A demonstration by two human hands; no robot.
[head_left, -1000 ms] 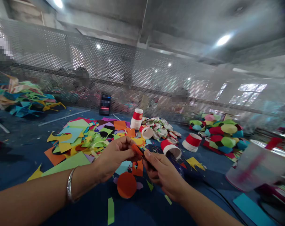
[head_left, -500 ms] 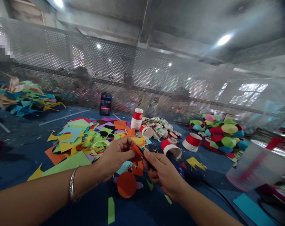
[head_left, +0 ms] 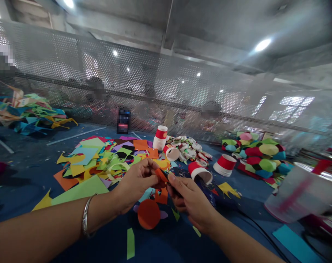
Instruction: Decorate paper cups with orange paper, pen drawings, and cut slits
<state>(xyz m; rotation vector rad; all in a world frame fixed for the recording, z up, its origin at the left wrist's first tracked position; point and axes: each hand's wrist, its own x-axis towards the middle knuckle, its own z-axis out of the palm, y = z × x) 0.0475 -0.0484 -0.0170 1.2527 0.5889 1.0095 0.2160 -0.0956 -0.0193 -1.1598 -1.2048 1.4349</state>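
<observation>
the left hand pinches a small orange paper piece above the blue table, just over an orange circle. the right hand is closed around a dark tool which touches this piece.

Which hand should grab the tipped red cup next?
Right, probably: the right hand, though gripping a dark tool, lies nearest the tipped red cup; the left hand pinches an orange paper scrap farther off.
</observation>
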